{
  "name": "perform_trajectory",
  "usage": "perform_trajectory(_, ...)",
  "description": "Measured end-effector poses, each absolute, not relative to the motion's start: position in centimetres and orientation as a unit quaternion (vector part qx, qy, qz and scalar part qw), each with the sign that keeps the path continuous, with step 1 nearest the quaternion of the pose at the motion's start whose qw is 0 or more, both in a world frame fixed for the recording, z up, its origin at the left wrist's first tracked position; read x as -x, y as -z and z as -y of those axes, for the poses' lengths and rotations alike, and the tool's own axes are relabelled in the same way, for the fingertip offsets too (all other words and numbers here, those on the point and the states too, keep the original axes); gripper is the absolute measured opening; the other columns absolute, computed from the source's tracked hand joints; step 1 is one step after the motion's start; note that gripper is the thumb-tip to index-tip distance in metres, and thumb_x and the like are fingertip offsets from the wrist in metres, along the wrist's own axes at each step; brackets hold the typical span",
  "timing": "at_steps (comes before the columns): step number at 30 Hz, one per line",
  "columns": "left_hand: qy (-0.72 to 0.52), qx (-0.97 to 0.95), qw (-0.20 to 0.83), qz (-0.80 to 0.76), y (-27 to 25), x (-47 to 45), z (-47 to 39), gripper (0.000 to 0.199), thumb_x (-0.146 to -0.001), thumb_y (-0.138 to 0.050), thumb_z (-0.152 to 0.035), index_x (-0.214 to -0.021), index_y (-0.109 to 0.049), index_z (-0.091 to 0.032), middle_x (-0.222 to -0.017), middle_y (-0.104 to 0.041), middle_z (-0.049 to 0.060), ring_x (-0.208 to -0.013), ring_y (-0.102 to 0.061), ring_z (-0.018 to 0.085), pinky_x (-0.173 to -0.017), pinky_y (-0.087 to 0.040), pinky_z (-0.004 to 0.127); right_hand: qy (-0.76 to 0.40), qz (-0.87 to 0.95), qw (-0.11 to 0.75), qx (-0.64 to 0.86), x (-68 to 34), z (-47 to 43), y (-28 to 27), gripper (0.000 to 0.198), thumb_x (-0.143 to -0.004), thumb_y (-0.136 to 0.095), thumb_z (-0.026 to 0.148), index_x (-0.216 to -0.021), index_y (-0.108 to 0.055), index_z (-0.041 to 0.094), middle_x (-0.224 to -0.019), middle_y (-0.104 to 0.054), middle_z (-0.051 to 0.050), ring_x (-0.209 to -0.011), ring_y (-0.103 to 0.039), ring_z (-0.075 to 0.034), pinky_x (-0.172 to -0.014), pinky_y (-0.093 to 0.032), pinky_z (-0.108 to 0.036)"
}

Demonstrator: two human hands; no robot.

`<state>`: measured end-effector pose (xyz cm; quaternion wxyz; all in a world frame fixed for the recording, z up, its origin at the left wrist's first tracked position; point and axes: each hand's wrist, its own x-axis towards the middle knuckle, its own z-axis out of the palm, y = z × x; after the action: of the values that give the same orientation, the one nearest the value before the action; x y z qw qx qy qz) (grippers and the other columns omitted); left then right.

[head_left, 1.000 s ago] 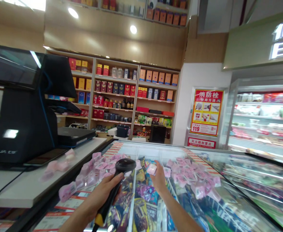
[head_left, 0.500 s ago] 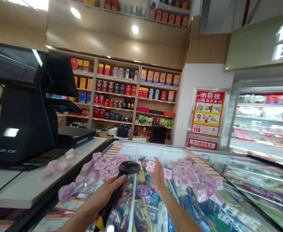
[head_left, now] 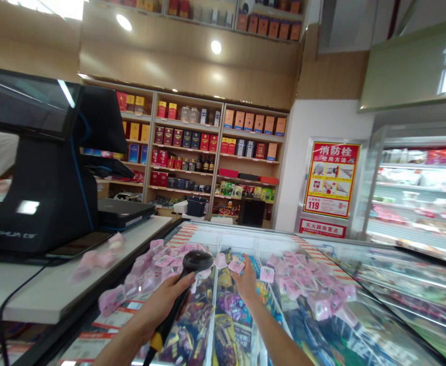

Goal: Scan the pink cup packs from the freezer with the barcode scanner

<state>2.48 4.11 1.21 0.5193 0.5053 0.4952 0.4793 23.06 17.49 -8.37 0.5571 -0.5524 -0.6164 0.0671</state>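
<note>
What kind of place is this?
Probably a supermarket or similar shop. The shelves hold rows of boxes and bottles, a glass-topped case shows bright packets, and the person's left hand holds what looks like a barcode scanner.

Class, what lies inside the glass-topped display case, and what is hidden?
Colourful plastic packets lie on either side of a pale divider. The pink plastic cups and black handheld scanner block part of the view; anything under the top packets is covered.

Packs (head_left: 303, 279) lie left and right of the scanner (head_left: 197, 260), on glass (head_left: 242, 235).
</note>
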Motion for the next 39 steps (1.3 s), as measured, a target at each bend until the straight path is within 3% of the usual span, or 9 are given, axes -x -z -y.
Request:
perform_trajectory(5, -0.490, -0.485, 0.513, -0.512, -1.7, -1.6, -3.8, 0.043, -0.057, -0.051, -0.059, -0.060, -0.044, -0.017, -0.044, -0.047, -0.006, -0.035, -0.041, 0.007, -0.037, -0.031, 0.019, -0.097, 0.666, 0.493, 0.552, -21.3, -18.0, 9.3, 0.051, -0.062, -0.051, 0.020, -0.112, -0.046, 0.012, -0.104, -0.058, -0.011, -0.100, -0.051, -0.024, -0.087, -0.037, -0.035)
perform_trajectory(10, -0.512, -0.481, 0.507, -0.499, -2.4, -1.4, -2.9, 0.037, -0.060, -0.052, -0.054, -0.059, -0.045, -0.017, -0.043, -0.048, -0.006, -0.036, -0.042, 0.007, -0.039, -0.032, 0.019, -0.120, 0.686, 0.448, 0.561, -19.5, -18.8, 9.4, 0.071, -0.067, -0.051, 0.043, -0.123, -0.033, 0.003, -0.130, -0.031, -0.019, -0.122, -0.024, -0.028, -0.098, -0.023, -0.039)
perform_trajectory(14, -0.511, -0.464, 0.514, -0.509, -2.2, -1.0, -3.1, 0.036, -0.061, -0.053, -0.052, -0.062, -0.046, -0.017, -0.046, -0.051, -0.004, -0.038, -0.044, 0.007, -0.039, -0.033, 0.018, -0.128, 0.657, 0.472, 0.574, -17.6, -19.8, 9.4, 0.061, -0.078, -0.031, 0.046, -0.123, -0.033, 0.004, -0.129, -0.033, -0.020, -0.120, -0.028, -0.027, -0.094, -0.028, -0.043)
perform_trajectory(22, -0.486, -0.482, 0.502, -0.528, -1.6, 0.1, -4.2, 0.041, -0.060, -0.051, -0.057, -0.063, -0.050, -0.016, -0.046, -0.053, -0.003, -0.036, -0.043, 0.006, -0.037, -0.034, 0.018, -0.136, 0.651, 0.456, 0.591, -14.8, -21.1, 9.0, 0.059, -0.080, -0.025, 0.049, -0.124, -0.034, 0.009, -0.131, -0.029, -0.020, -0.121, -0.026, -0.028, -0.091, -0.027, -0.050)
perform_trajectory(27, -0.493, -0.465, 0.515, -0.525, -1.7, -1.4, -4.2, 0.039, -0.059, -0.053, -0.055, -0.060, -0.048, -0.016, -0.044, -0.051, -0.004, -0.036, -0.043, 0.007, -0.037, -0.034, 0.018, -0.158, 0.667, 0.463, 0.562, -16.2, -21.3, 8.3, 0.058, -0.081, -0.025, 0.048, -0.126, -0.031, 0.012, -0.130, -0.034, -0.016, -0.120, -0.029, -0.025, -0.092, -0.030, -0.043)
perform_trajectory(32, -0.473, -0.493, 0.527, -0.506, -1.8, -3.2, -4.0, 0.041, -0.057, -0.054, -0.056, -0.059, -0.048, -0.016, -0.044, -0.049, -0.004, -0.037, -0.043, 0.008, -0.036, -0.033, 0.019, -0.031, 0.691, 0.422, 0.586, -21.1, -19.3, 7.3, 0.057, -0.078, -0.036, 0.041, -0.126, -0.029, 0.012, -0.131, -0.032, -0.014, -0.122, -0.024, -0.023, -0.095, -0.025, -0.040)
perform_trajectory(39, -0.463, -0.493, 0.547, -0.494, -2.6, -5.4, -3.0, 0.037, -0.059, -0.054, -0.053, -0.057, -0.046, -0.017, -0.041, -0.047, -0.006, -0.036, -0.041, 0.006, -0.037, -0.032, 0.018, 0.168, 0.625, 0.315, 0.695, -30.0, -15.7, 5.8, 0.057, -0.065, -0.054, 0.022, -0.119, -0.040, 0.014, -0.124, -0.041, -0.015, -0.115, -0.034, -0.030, -0.090, -0.025, -0.045)
